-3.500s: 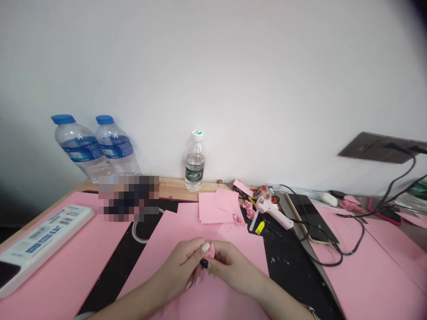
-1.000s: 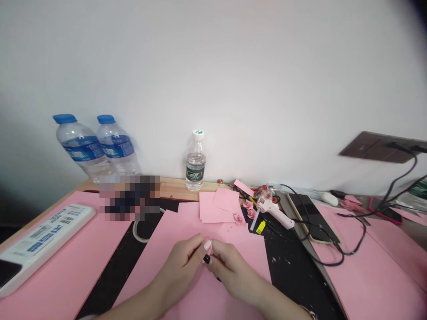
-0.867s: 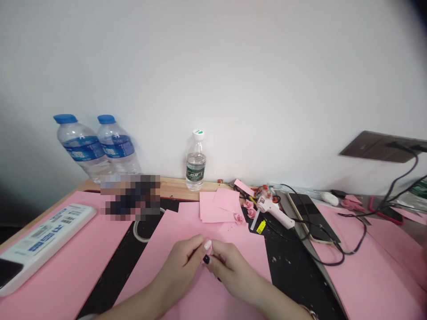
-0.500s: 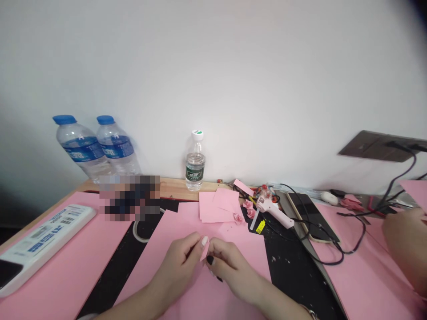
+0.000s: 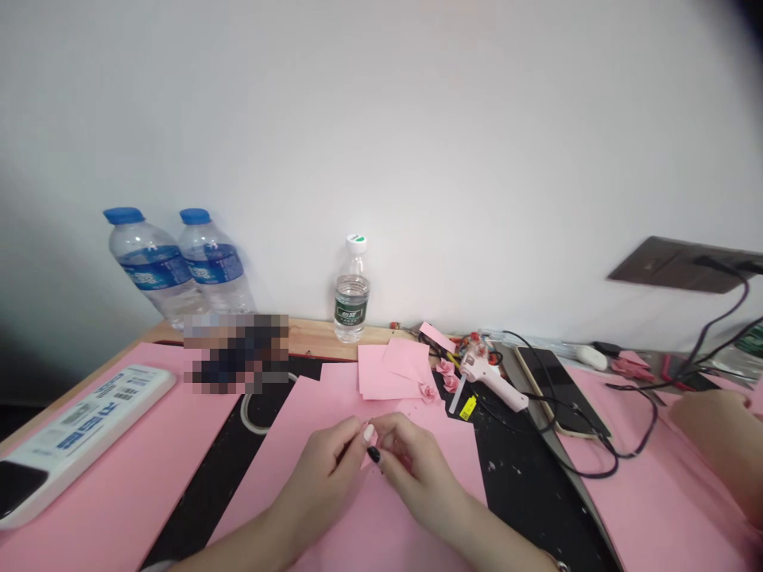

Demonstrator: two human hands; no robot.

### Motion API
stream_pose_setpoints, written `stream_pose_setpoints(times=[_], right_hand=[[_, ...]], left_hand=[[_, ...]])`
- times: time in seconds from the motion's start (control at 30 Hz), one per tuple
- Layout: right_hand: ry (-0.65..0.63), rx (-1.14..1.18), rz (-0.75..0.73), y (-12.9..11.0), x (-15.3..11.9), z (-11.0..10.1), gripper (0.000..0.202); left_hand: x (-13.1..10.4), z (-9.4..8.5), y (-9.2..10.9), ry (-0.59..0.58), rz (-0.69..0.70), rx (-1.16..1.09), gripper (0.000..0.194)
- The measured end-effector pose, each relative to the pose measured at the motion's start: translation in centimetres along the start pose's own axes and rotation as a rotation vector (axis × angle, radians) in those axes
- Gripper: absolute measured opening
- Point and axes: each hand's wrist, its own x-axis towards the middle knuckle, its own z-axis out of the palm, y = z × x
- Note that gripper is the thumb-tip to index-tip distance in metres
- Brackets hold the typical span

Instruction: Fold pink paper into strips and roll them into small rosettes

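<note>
Between my two hands is a small folded piece of pink paper [image 5: 368,458], mostly hidden by the fingers. My left hand [image 5: 334,461] pinches it with the thumb, whose nail is white. From the other side my right hand [image 5: 411,457] closes on it, a black thumbnail showing. Both hands are held above a large pink sheet [image 5: 286,461]. Just beyond them lie several pink paper squares [image 5: 387,373] and small pink paper roses [image 5: 448,381].
A pink glue gun [image 5: 492,381] with a black cable lies right of the roses, beside a phone [image 5: 563,393]. Water bottles [image 5: 351,294] stand along the wall. A white long box [image 5: 89,437] is at left, near a tape roll [image 5: 244,417]. Another person's hand [image 5: 709,429] is at right.
My right hand has shifted its fingers up and over the folded paper, and less of the paper shows. The other person's hand at right has moved slightly left and lower.
</note>
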Motion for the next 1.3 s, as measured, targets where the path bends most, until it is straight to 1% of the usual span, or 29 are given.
stream_pose_setpoints(times=[0.1, 0.17, 0.23, 0.33, 0.4, 0.53, 0.73, 0.93, 1.07, 1.17, 1.23, 1.3], right_hand=[[0.049, 0.015, 0.006, 0.1, 0.0, -0.1, 0.010], [0.088, -0.007, 0.034, 0.1, -0.1, -0.2, 0.014], [0.080, -0.046, 0.060, 0.1, -0.2, -0.1, 0.024], [0.047, -0.083, 0.065, 0.2, -0.5, 0.2, 0.030], [0.065, -0.101, 0.062, 0.3, -0.6, 0.5, 0.031], [0.100, -0.143, 0.067, 0.3, -0.8, 0.7, 0.029], [0.074, -0.207, 0.066, 0.1, -0.9, 0.8, 0.026], [0.079, -0.181, 0.050, 0.3, -1.0, 1.1, 0.025], [0.091, -0.175, 0.025, 0.7, -1.0, 1.4, 0.025], [0.111, -0.140, 0.034, 0.9, -1.2, 1.6, 0.027], [0.119, -0.098, 0.035, 0.8, -1.2, 1.5, 0.027], [0.122, -0.062, 0.020, 0.6, -1.1, 1.3, 0.020]], left_hand=[[0.0, 0.0, 0.2, 0.005, 0.004, 0.021, 0.037], [-0.1, 0.0, 0.3, 0.014, 0.014, 0.042, 0.038], [-0.3, 0.2, 0.4, 0.003, 0.029, 0.060, 0.038], [-0.7, 0.5, 0.2, -0.055, 0.047, 0.077, 0.035], [-0.9, 0.8, 0.0, -0.083, 0.065, 0.087, 0.033], [-1.2, 1.1, -0.2, -0.097, 0.101, 0.147, 0.032], [-1.3, 1.2, -0.4, -0.092, 0.106, 0.202, 0.028], [-1.4, 1.4, -0.9, -0.072, 0.093, 0.133, 0.031], [-1.6, 1.8, -1.1, -0.024, 0.062, 0.086, 0.032], [-1.7, 2.0, -0.9, 0.014, 0.003, 0.054, 0.032], [-1.6, 1.9, -0.7, 0.013, -0.017, 0.042, 0.033], [-1.4, 1.7, -0.4, 0.000, -0.023, 0.041, 0.033]])
